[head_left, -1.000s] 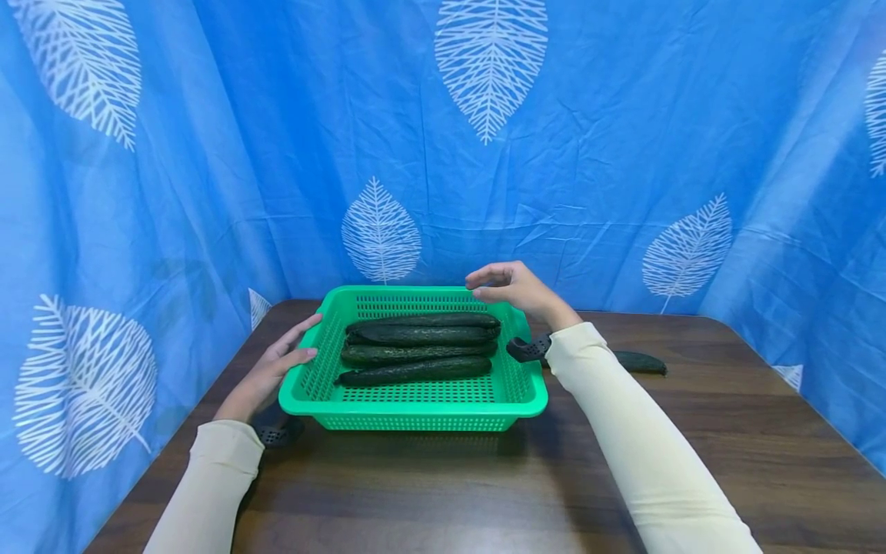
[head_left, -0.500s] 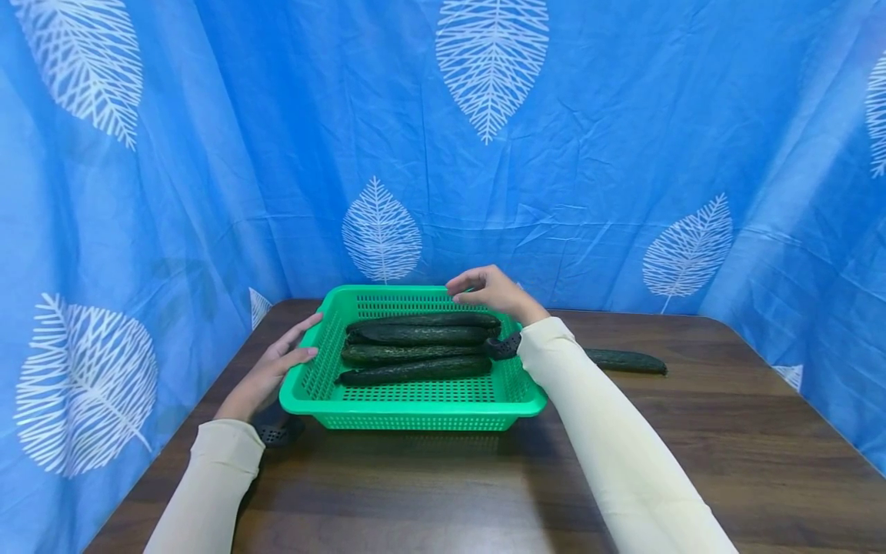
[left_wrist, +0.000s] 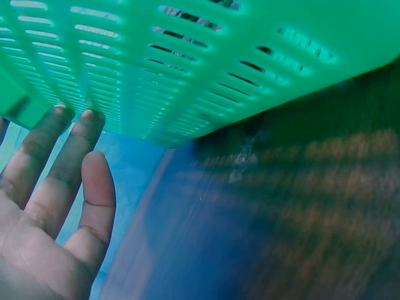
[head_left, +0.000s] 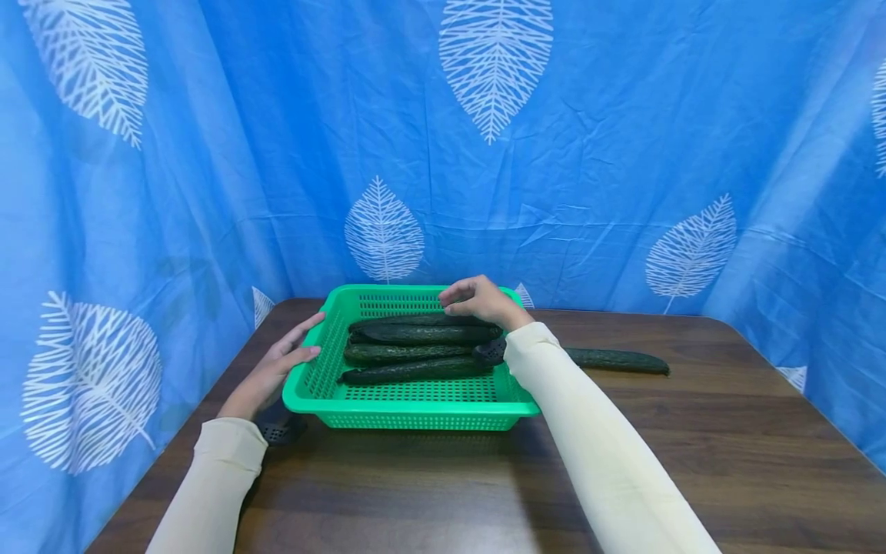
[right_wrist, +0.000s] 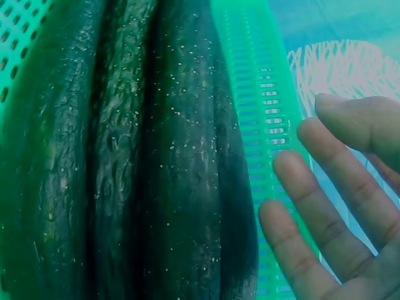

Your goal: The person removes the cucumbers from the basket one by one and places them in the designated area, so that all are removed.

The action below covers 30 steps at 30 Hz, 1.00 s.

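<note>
Several dark green cucumbers lie side by side in a green plastic basket with slotted walls. My left hand is at the basket's left side, its fingertips against the slotted wall in the left wrist view and its fingers fairly straight. Over the basket's far right part is my right hand, beside the rearmost cucumber. Its fingers are loosely bent and hold nothing. Whether they touch the basket's far wall I cannot tell. The right wrist device hides the right ends of the nearer cucumbers.
One more cucumber lies on the brown wooden table, right of the basket, its left end hidden behind the right sleeve. A blue curtain with white leaf prints hangs along the table's back and sides.
My right hand has moved left and slightly down, from the basket's far right corner to over the rearmost cucumbers. More of the cucumber on the table shows. My left hand has stayed in place.
</note>
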Available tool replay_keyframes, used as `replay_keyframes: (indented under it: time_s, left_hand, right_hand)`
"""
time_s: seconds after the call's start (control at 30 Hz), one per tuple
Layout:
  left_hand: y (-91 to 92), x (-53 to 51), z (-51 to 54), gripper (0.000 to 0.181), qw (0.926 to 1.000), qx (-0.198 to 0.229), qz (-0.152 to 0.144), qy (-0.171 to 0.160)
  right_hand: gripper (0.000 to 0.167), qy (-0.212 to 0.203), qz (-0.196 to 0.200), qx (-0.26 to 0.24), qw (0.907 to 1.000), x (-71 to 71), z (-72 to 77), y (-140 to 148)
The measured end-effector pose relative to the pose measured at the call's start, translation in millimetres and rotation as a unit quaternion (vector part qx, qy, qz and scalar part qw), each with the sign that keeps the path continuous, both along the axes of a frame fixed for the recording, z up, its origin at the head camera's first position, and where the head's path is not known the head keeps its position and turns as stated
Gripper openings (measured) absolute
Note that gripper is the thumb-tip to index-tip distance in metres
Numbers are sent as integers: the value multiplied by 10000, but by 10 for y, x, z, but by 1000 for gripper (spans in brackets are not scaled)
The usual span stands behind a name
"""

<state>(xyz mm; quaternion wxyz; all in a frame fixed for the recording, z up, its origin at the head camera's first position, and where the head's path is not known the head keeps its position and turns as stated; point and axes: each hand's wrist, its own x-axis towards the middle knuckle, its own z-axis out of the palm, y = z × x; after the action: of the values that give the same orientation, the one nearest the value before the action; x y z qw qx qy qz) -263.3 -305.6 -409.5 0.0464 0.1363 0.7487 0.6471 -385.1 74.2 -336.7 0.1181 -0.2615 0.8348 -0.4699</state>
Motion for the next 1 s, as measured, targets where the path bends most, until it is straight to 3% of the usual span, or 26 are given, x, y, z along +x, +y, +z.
replay_keyframes:
  time_s: [0.23, 0.67, 0.87, 1.0]
  left_hand:
    - [-6, -8, -14, 71, 10000, 48, -33, -29]
    - [8, 2, -1, 72, 9997, 228, -97, -49]
    - [14, -3, -8, 72, 9995, 291, -108, -91]
    - [24, -4, -2, 72, 9995, 273, -83, -97]
  right_hand:
    - [32, 170, 240, 474, 9984, -25, -70, 18]
    - [36, 155, 67, 1421, 9897, 32, -48, -20]
    - [40, 344, 101, 2070, 9777, 24, -72, -36]
    - [40, 730, 173, 2661, 9610, 43, -73, -83]
